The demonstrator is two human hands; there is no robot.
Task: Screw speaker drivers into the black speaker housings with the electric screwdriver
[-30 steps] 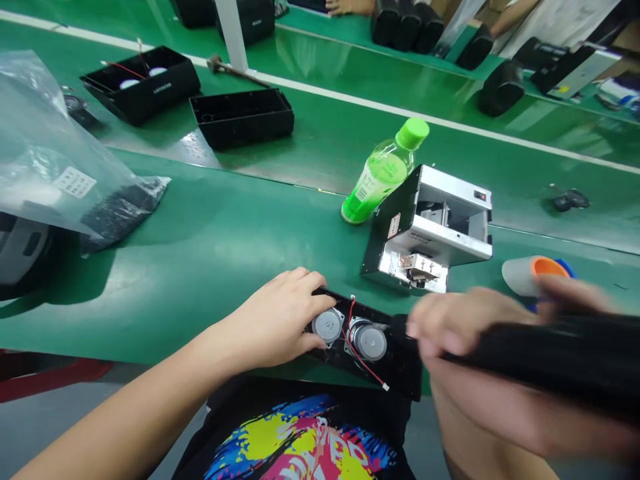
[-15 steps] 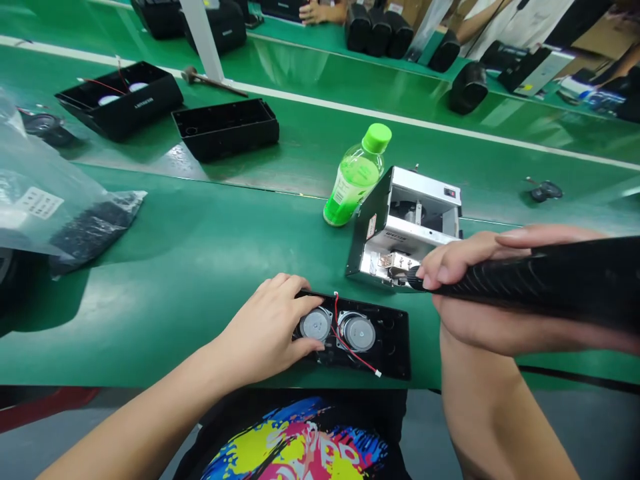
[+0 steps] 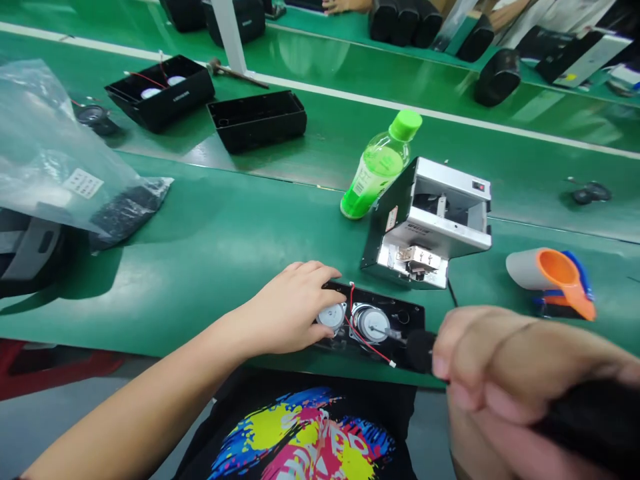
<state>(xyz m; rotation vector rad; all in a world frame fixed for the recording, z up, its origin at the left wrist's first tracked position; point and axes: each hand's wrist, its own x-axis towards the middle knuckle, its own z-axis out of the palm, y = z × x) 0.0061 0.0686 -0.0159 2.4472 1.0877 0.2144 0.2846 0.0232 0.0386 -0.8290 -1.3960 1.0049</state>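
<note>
A black speaker panel [image 3: 400, 313] with two round silver drivers and a red wire lies at the near edge of the green bench. My left hand [image 3: 290, 310] rests on its left end, fingers pressing beside the left driver [image 3: 332, 315]. My right hand [image 3: 515, 373] grips a black electric screwdriver [image 3: 423, 348], whose bit tip touches the panel next to the right driver [image 3: 374, 323]. Behind the panel stands a silver metal screw feeder box [image 3: 435, 223].
A green-capped bottle [image 3: 380, 167] stands by the box. An orange funnel-like cup [image 3: 555, 277] lies at the right. Two black open housings [image 3: 257, 120] sit on the far belt. A clear plastic bag [image 3: 55, 160] of parts lies at the left. Other people's hands and black speakers are at the far bench.
My right hand brought the screwdriver down from the feeder box to the panel by the right driver. My left hand stayed on the panel.
</note>
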